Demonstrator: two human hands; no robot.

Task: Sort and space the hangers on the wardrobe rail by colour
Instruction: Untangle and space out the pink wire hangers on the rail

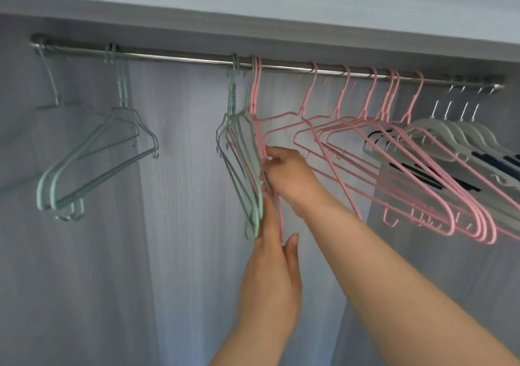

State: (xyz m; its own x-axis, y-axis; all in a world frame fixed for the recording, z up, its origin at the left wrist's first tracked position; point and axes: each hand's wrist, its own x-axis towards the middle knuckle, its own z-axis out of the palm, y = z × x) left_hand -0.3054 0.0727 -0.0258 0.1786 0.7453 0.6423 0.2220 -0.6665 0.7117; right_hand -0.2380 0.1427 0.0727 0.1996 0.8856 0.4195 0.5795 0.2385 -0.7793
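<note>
A steel rail (183,58) runs across the wardrobe under the top shelf. Two green hangers (92,152) hang left of the middle. A tight bunch of green hangers (239,168) hangs at the middle, with pink hangers pressed against its right side. My right hand (284,171) pinches the arm of a pink hanger (260,137) in that bunch. My left hand (274,258) reaches up with straight fingers that touch the lower ends of the bunch. Several more pink hangers (422,174) spread along the rail to the right.
A single grey hanger (53,84) hangs at the rail's far left end. Several white hangers with dark strips (461,143) hang at the far right. The pale back wall (183,225) of the wardrobe lies behind, and a shelf (253,19) sits just above the rail.
</note>
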